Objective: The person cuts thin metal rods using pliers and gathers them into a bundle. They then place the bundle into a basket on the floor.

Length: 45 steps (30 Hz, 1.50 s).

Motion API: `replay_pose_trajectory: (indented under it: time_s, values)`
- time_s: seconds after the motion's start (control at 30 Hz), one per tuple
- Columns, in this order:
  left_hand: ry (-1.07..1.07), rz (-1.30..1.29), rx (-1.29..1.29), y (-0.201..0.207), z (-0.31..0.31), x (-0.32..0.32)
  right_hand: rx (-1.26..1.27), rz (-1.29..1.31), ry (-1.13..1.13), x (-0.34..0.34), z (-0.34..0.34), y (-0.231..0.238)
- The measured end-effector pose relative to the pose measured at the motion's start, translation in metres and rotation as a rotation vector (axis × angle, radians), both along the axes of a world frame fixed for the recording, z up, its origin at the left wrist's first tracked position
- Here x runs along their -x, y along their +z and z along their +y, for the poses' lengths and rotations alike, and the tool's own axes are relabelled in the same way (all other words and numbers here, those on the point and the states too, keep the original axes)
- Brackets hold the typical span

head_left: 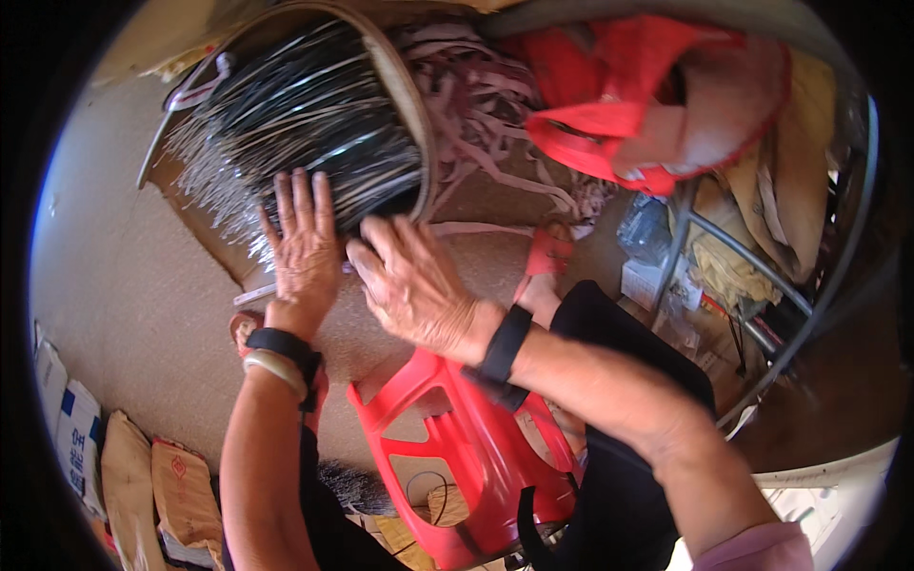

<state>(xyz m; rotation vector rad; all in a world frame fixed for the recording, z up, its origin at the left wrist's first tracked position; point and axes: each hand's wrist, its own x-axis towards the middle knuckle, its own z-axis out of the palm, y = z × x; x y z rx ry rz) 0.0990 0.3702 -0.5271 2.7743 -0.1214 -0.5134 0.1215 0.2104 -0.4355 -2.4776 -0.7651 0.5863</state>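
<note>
Pressing on a round bundle of thin dark strips (305, 114), the left hand (305, 243) lies flat with fingers spread wide over its lower edge, holding nothing. The right hand (411, 285), just beside it, rests with fingers loosely curled against the bundle's lower rim; whether it pinches any strip cannot be told. The bundle lies on the floor (124, 276) ahead of the person, ringed by a pale hoop (405, 90). Judging by this, the strips are already gathered and hooped, and the hands seem to be settling them; nothing shows any tying done. A heap of pinkish bands (476, 95) lies behind it. The bundle's far side is cut off, and the red stool (457, 457) is partly hidden by the right arm.
</note>
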Motion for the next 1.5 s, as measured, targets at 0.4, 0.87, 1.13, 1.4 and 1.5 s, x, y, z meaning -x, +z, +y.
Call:
replay_pose_trajectory:
  time_s: [0.4, 0.87, 1.13, 1.4, 1.5]
  values:
    - [-0.080, -0.065, -0.120, -0.004, -0.004, -0.001, -0.011, 0.779, -1.514, 0.187, -0.266, -0.114]
    - [-0.090, -0.007, -0.169, 0.002, -0.003, -0.001, 0.547, 0.317, -1.074, 0.126, -0.291, -0.141]
    - [-0.065, -0.059, -0.147, 0.000, -0.004, -0.001, 0.900, 0.385, -1.001, 0.091, -0.282, -0.145]
    - [-0.047, -0.061, -0.162, -0.009, -0.007, 0.008, 0.446, 0.402, -1.358, 0.126, -0.327, -0.138]
    - [-0.035, 0.006, -0.161, -0.004, -0.011, 0.004, 0.240, 0.431, -1.434, 0.131, -0.345, -0.137]
